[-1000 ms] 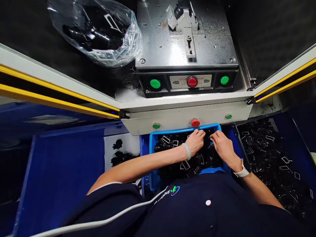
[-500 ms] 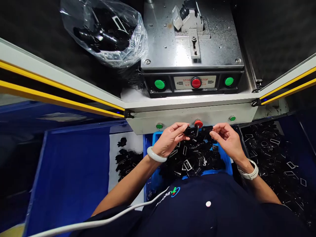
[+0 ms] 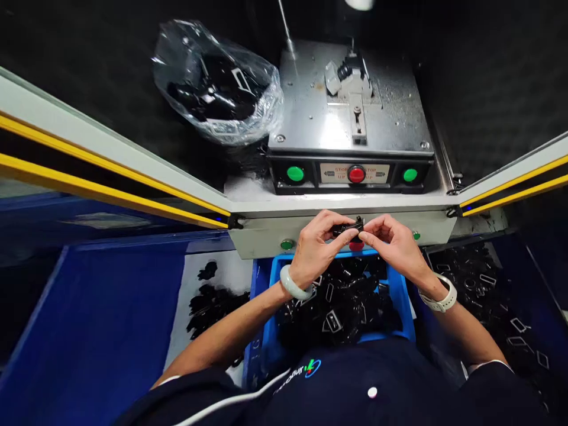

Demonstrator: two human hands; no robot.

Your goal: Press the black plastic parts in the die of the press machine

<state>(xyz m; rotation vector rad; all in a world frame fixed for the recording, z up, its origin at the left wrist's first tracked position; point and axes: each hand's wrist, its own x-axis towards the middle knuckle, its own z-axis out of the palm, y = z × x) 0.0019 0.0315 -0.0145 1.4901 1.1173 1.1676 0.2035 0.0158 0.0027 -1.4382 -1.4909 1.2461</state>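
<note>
Steel plate point(image 3: 341, 112) was bright, with hard white glare at its centre; light came apparently from above. Enclosure wall point(image 3: 497, 77) right of the plate was dim, nearly black. Yellow-striped guard frame point(image 3: 110, 164) left of the plate looked bent by wide-lens distortion. Left hand point(image 3: 317, 248) and right hand point(image 3: 393, 248) below the plate were sharp.

Work surfaces, press station: blue table point(image 3: 110, 307), lower left; steel press plate point(image 3: 310, 118), upper centre.
White sheet point(image 3: 226, 278) on the table, black plastic parts point(image 3: 210, 310) lying on it; die block point(image 3: 348, 80) bolted to the plate; clear plastic bag point(image 3: 217, 83) on dark surface point(image 3: 102, 53), upper left.
</note>
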